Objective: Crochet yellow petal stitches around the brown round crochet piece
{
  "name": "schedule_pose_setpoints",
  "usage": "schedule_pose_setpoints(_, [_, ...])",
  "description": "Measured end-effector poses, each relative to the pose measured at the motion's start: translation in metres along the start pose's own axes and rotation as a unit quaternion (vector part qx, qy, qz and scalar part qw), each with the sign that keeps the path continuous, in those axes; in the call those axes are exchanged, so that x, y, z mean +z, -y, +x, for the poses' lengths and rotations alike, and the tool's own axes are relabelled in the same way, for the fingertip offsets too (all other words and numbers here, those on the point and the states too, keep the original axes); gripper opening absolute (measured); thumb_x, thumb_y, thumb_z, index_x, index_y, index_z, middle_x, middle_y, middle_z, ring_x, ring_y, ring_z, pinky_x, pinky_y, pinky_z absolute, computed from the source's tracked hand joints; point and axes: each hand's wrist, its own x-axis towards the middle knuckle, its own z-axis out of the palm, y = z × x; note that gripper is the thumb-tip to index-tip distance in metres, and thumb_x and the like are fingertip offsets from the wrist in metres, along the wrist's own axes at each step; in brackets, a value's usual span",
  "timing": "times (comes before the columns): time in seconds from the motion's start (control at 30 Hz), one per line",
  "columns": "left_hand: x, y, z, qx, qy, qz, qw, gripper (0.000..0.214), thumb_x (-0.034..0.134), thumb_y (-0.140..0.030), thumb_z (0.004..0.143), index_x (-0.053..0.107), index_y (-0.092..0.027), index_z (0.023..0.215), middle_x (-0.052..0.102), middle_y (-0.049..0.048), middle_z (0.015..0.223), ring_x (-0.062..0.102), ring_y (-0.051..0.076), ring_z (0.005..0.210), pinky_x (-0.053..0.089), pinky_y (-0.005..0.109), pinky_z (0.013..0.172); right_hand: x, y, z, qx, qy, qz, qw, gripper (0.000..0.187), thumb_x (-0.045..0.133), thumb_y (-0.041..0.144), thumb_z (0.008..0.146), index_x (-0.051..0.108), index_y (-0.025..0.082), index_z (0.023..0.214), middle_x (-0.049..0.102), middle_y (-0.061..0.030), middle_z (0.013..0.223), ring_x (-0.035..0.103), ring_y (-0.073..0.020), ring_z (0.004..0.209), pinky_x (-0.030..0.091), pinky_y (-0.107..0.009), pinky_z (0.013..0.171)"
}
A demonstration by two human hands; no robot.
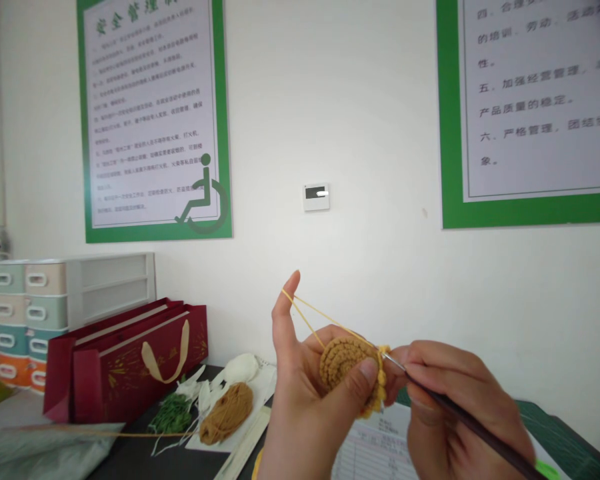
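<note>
My left hand (pixel 307 393) pinches a round brown crochet piece (pixel 341 360) between thumb and fingers. Its index finger stands up, with yellow yarn (pixel 325 308) looped over it and running down to the piece. A yellow edging (pixel 381 380) runs along the right side of the disc. My right hand (pixel 455 407) is closed around the dark handle of a crochet hook (pixel 447 405). The hook's metal tip meets the yellow stitches at the upper right edge of the disc.
To the left lie a brown yarn skein (pixel 227 413), green yarn (pixel 171 413) and a white ball (pixel 241 368). Behind them stand dark red gift bags (pixel 125 367) and small drawer units (pixel 45 313). Below my hands are a printed sheet (pixel 373 443) and a green mat (pixel 563 433).
</note>
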Motion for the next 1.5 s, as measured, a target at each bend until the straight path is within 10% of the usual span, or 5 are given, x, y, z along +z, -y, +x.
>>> schedule_pose_setpoints(0.57, [-0.001, 0.001, 0.0, 0.017, -0.021, 0.106, 0.994, 0.12, 0.074, -0.009, 0.084, -0.012, -0.048, 0.157, 0.064, -0.0034, 0.084, 0.055, 0.014, 0.059, 0.046, 0.027, 0.057, -0.012, -0.009, -0.003, 0.116, 0.102, 0.085, 0.984, 0.014, 0.055, 0.014, 0.096, 0.06, 0.025, 0.103, 0.063, -0.0011, 0.075, 0.063, -0.0134, 0.057, 0.052, -0.026, 0.048])
schedule_pose_setpoints(0.87, [-0.009, -0.001, 0.004, -0.014, 0.023, 0.027, 0.999, 0.112, 0.077, -0.009, 0.081, 0.006, -0.054, 0.155, 0.068, -0.0039, 0.083, 0.048, 0.008, 0.056, 0.038, 0.019, 0.054, 0.0, -0.006, 0.009, 0.525, 0.021, 0.371, 0.766, 0.026, 0.068, 0.043, 0.092, 0.06, 0.02, 0.081, 0.053, 0.0044, 0.07, 0.044, -0.0031, 0.038, 0.025, -0.014, 0.031])
schedule_pose_setpoints(1.03, [-0.007, 0.001, 0.003, -0.016, 0.012, 0.03, 0.999, 0.107, 0.077, -0.009, 0.083, 0.011, -0.053, 0.155, 0.068, -0.0035, 0.084, 0.049, 0.008, 0.057, 0.04, 0.019, 0.055, 0.005, -0.002, 0.014, 0.587, 0.028, 0.369, 0.721, 0.035, 0.076, 0.046, 0.085, 0.06, 0.017, 0.073, 0.052, 0.0048, 0.064, 0.034, -0.0007, 0.039, 0.022, -0.015, 0.036])
schedule_pose_setpoints(1.37, [0.004, 0.006, 0.002, 0.026, -0.054, 0.015, 0.998, 0.099, 0.078, -0.007, 0.082, 0.022, -0.044, 0.155, 0.068, -0.0031, 0.081, 0.061, 0.01, 0.06, 0.043, 0.021, 0.058, 0.011, 0.001, 0.006, 0.588, 0.052, 0.402, 0.7, 0.036, 0.077, 0.046, 0.086, 0.056, 0.019, 0.074, 0.055, 0.0036, 0.069, 0.042, -0.0057, 0.054, 0.035, -0.017, 0.05])
schedule_pose_setpoints(1.5, [0.003, 0.005, 0.002, 0.025, -0.06, 0.001, 0.998, 0.095, 0.076, -0.008, 0.082, 0.025, -0.044, 0.154, 0.068, -0.0028, 0.081, 0.064, 0.013, 0.06, 0.048, 0.025, 0.061, 0.017, 0.006, -0.001, 0.507, 0.045, 0.398, 0.763, 0.029, 0.07, 0.039, 0.093, 0.051, 0.023, 0.078, 0.057, 0.0053, 0.074, 0.046, -0.0058, 0.055, 0.039, -0.017, 0.051])
